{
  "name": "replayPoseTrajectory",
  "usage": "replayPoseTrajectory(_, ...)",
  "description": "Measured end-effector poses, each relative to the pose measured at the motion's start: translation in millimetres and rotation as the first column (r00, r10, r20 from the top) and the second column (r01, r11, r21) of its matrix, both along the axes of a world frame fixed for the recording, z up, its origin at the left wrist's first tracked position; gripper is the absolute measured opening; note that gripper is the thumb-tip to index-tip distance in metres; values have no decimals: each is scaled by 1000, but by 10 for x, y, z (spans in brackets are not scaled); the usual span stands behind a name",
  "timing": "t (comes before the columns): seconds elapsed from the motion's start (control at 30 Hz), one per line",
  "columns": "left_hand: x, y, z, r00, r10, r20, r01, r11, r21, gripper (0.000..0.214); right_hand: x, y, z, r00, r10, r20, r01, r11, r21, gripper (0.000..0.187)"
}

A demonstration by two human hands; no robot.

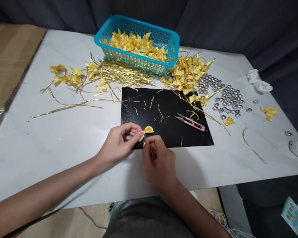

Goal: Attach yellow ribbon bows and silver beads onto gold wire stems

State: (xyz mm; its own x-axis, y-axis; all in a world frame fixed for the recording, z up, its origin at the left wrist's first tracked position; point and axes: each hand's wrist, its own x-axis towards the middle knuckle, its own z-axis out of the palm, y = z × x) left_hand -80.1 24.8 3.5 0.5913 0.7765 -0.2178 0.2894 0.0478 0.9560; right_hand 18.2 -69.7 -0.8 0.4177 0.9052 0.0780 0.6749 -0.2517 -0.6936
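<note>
My left hand (119, 142) pinches a small yellow ribbon bow (147, 130) at the near edge of a black mat (171, 132). My right hand (157, 158) is closed just below the bow, its fingertips pinched on something small and shiny under it that I cannot make out. Both hands meet at the bow, over the front of the white table (64, 145).
Pink snips (190, 121) lie on the mat. Behind it stands a blue basket (136, 43) of yellow bows, with gold wire strands (119, 74), finished bows (187, 74) and several silver beads (225, 97) around. A crumpled tissue (258, 82) lies far right.
</note>
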Motion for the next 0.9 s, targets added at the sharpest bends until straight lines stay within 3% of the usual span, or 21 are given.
replayPoseTrajectory(0.17,-11,16,16,999,38,-8,-38,998,-58,17,-2,-34,7,999,-20,-34,23,995,97,11)
replayPoseTrajectory(0.47,-2,27,17,999,49,-6,-49,993,-109,16,11,-48,-12,998,-43,-34,48,986,159,14)
replayPoseTrajectory(0.9,1,18,13,997,70,-18,-72,993,-95,16,22,-54,10,999,-27,-18,29,990,141,15)
